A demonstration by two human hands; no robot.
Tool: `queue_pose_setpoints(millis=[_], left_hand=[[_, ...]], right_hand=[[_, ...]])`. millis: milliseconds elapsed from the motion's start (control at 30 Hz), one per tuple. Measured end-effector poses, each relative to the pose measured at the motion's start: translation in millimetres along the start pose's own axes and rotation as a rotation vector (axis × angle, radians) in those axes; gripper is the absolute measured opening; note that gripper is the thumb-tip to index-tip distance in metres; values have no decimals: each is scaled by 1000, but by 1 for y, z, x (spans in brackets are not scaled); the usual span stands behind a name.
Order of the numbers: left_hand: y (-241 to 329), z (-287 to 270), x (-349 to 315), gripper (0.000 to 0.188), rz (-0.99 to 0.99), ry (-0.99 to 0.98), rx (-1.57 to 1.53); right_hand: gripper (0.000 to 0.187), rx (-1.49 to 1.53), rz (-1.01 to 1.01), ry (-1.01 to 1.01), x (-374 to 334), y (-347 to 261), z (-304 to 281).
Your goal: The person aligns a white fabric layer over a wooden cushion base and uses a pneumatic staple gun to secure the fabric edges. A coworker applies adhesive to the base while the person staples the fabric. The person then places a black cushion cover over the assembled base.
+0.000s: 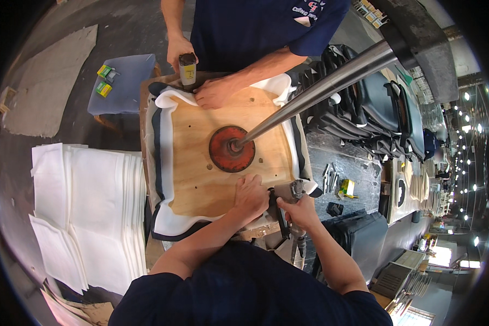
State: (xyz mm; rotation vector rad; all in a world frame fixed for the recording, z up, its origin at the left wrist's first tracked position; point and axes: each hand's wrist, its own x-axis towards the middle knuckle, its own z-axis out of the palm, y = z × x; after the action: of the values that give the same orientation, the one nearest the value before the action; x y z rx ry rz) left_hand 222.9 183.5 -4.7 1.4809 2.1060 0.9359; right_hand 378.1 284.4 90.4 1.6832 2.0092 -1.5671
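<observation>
Left hand (252, 195) on a padded board (193, 179), right hand (301, 211) round a gun (286, 190)

The right fingers are wrapped round the handle of the gun, grasping it just to the right of the left hand, at the board's near right corner. The left fingers (246, 182) are bent and press down at the board's near edge; I cannot tell whether they pinch any fabric.

The board lies under and beyond the left fingers, bare wood upward. White foam (167, 141) and a dark cover (157, 130) curl up round it. Right of the right fingers is a dark table (364, 173) with a yellow-green box (348, 188); nearer, a black pile (358, 233). Well left of the left fingers stand white sheets (103, 206).

Just past the left fingertips, a red disc (232, 162) on a slanting steel rod (320, 88) sits on the wood. Across the board from the fingers, a co-worker (244, 38) grasps a second gun (188, 71) in one hand (178, 51) and rests the other hand (214, 92) on the far edge. Far left is a blue-grey seat (127, 92); far right, stacked black covers (375, 103) and, farthest, ceiling lights (466, 129).
</observation>
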Motion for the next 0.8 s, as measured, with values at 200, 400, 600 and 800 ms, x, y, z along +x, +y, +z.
queue_pose_setpoints(millis=[200, 400, 600, 800], left_hand=[[2, 2, 2, 24, 16, 13, 21], [-6, -26, -8, 20, -5, -162, 149], [-28, -130, -110, 25, 45, -270, 292], [-51, -126, -128, 24, 214, -130, 277]], right_hand=[[30, -25, -58, 81, -2, -5, 7], [31, 38, -24, 40, -5, -13, 7], [36, -4, -13, 53, -5, -10, 6], [41, -37, -88, 100, -4, -14, 6]])
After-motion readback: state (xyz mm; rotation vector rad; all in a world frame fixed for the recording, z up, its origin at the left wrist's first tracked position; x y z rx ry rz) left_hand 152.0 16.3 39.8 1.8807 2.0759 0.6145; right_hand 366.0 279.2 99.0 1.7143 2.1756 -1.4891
